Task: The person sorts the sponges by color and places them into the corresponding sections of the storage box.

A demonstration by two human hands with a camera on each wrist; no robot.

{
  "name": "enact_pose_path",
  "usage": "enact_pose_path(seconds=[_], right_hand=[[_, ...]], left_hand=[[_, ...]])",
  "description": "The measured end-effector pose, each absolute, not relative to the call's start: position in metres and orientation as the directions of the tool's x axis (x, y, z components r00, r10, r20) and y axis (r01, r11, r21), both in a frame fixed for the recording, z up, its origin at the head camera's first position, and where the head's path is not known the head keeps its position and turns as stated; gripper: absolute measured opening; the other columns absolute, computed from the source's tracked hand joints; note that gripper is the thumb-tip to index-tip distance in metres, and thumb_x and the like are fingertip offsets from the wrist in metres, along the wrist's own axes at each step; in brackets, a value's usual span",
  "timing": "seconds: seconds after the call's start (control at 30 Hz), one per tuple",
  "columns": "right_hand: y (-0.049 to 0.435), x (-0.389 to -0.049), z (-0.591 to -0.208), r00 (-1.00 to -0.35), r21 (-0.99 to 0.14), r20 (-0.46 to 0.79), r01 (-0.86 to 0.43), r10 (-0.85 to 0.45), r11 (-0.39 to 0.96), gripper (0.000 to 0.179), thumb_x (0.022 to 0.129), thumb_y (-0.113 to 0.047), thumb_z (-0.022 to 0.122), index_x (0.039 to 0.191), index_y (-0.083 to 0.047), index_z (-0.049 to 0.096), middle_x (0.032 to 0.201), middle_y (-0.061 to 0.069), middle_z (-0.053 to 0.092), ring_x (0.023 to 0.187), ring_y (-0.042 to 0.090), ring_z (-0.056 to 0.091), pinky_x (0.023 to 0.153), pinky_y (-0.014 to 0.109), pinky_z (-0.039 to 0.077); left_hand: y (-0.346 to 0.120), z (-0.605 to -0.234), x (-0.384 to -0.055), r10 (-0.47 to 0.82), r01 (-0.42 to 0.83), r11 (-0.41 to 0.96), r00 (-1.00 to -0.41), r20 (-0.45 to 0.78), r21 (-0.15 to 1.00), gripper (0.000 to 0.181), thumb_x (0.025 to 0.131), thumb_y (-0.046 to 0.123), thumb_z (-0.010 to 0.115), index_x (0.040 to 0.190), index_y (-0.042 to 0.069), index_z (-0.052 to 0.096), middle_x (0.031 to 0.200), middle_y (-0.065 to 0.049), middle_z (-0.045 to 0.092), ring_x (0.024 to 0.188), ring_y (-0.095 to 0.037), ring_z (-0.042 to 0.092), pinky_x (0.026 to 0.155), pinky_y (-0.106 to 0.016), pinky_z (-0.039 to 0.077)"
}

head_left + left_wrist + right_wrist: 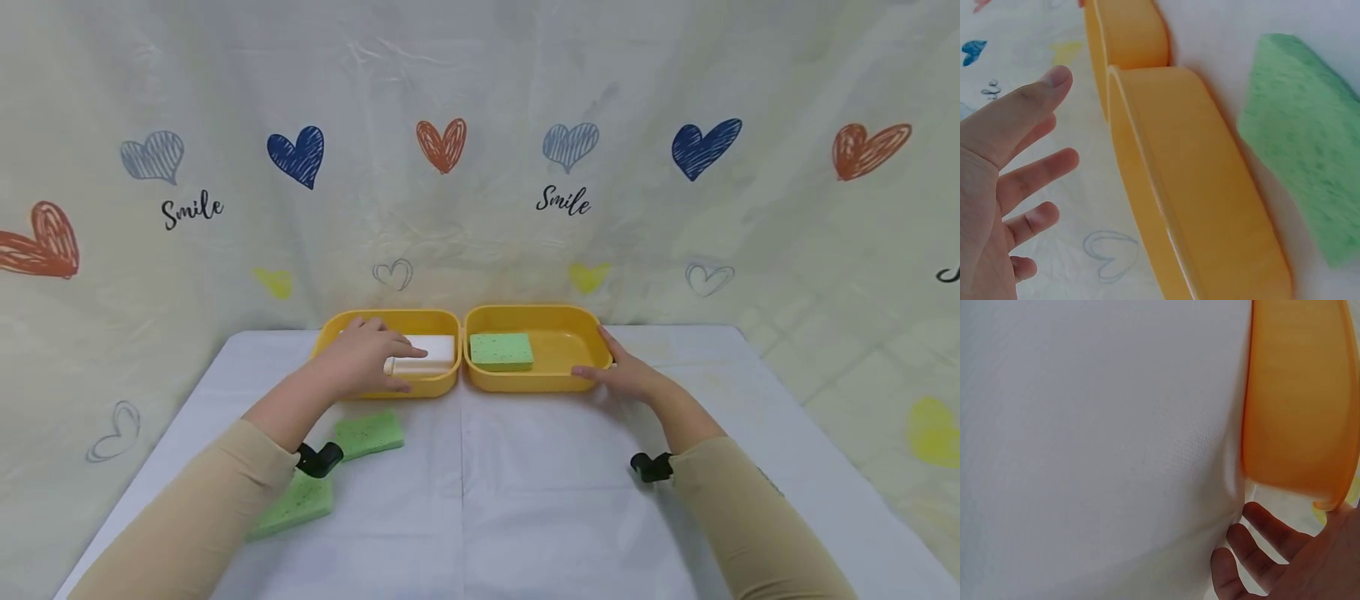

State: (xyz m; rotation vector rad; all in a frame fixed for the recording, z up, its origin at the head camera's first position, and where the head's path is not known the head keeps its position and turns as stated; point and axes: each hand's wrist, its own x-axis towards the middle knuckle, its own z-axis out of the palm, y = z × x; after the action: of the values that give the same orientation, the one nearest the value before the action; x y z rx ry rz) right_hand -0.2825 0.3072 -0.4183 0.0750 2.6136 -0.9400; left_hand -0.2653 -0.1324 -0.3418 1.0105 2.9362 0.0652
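Tabletop (547, 492) leaves room before yellow left tray (423, 389) and right tray (540, 384). Left hand (366, 358), fingers apart, hovers above left tray's white block (431, 357); right hand (632, 375) touches right tray's edge, clamping unclear. Right tray holds green sponge (501, 352); loose sponges (371, 433) lie nearer.

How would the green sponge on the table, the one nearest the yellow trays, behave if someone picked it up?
The green sponge probably feels light for its size, given its pitted, porous-looking surface. That spongy texture suggests it may give a little when pinched. Its flat shape makes rolling unlikely.
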Motion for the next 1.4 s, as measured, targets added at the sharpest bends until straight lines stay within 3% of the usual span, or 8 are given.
enact_pose_path(seconds=[0.3,0.83,1.07,1.4], right_hand=[[0.311,-0.285,-0.421,-0.934,-0.592,-0.353,0.175,-0.058,0.786,0.117,0.083,-0.071,0.063,0.157,-0.028,-0.018,0.162,0.028,0.000,0.143,0.056,0.009,0.109,0.073,0.013],[0.309,-0.285,-0.421,-0.935,-0.599,-0.348,0.167,-0.067,0.783,0.115,0.086,-0.067,0.062,0.157,-0.026,-0.018,0.161,0.029,-0.002,0.143,0.057,0.007,0.109,0.074,0.012],[0.307,-0.285,-0.419,-0.938,-0.606,-0.339,0.158,-0.074,0.780,0.115,0.086,-0.067,0.062,0.157,-0.025,-0.018,0.162,0.029,-0.002,0.143,0.056,0.008,0.110,0.073,0.012],[0.308,-0.285,-0.421,-0.935,-0.612,-0.347,0.164,-0.076,0.774,0.115,0.086,-0.067,0.063,0.157,-0.025,-0.018,0.162,0.028,-0.003,0.143,0.056,0.008,0.109,0.073,0.011]], left_hand=[[-0.175,-0.366,-0.231,0.594,0.593,0.804,-0.804,-0.011,0.056,0.054,0.077,0.049,0.082,0.126,0.030,0.070,0.121,0.005,0.069,0.103,-0.024,0.053,0.088,-0.046,0.039],[-0.191,-0.396,-0.219,0.535,0.531,0.844,-0.827,-0.172,0.072,0.055,0.079,0.045,0.081,0.129,0.029,0.068,0.126,0.003,0.067,0.117,-0.028,0.055,0.099,-0.053,0.036],[-0.190,-0.402,-0.218,0.522,0.521,0.851,-0.834,-0.180,0.056,0.057,0.077,0.045,0.083,0.130,0.030,0.067,0.130,0.005,0.065,0.123,-0.028,0.052,0.109,-0.053,0.031],[-0.189,-0.405,-0.219,0.526,0.524,0.850,-0.834,-0.167,0.059,0.061,0.075,0.042,0.085,0.132,0.031,0.065,0.132,0.004,0.064,0.120,-0.029,0.051,0.109,-0.052,0.031]])
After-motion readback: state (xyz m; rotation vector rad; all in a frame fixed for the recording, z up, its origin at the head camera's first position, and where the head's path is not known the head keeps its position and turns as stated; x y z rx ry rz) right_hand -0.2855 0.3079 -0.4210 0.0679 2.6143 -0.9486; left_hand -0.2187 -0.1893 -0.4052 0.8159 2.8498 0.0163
